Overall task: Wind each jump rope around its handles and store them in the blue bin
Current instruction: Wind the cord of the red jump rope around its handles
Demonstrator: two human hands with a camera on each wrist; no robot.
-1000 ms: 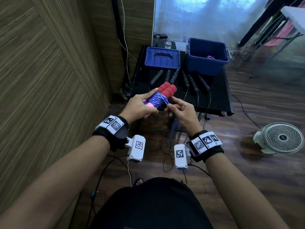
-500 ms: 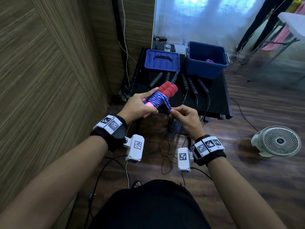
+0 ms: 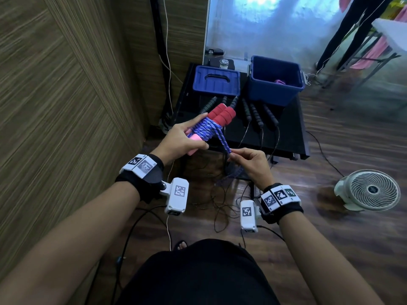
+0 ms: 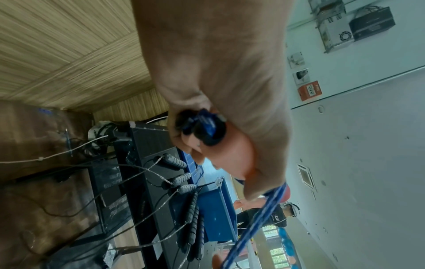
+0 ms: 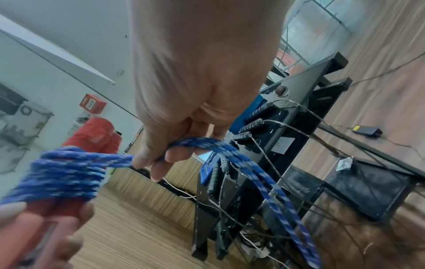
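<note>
Jump rope [image 3: 207,128]: blue cord coiled round paired red handles, clasped mid-air by left hand [image 3: 180,142] to keep turns tight; loose doubled end pinched by right hand [image 3: 251,164] for winding. Blue bin [image 3: 275,93] waits open on bench [image 3: 290,133].

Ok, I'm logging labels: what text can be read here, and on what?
"FIRE": red wall box, left wrist view.
White print on the black box under the table: too blurred.
Wrist bands: coded squares only, no words.
</note>
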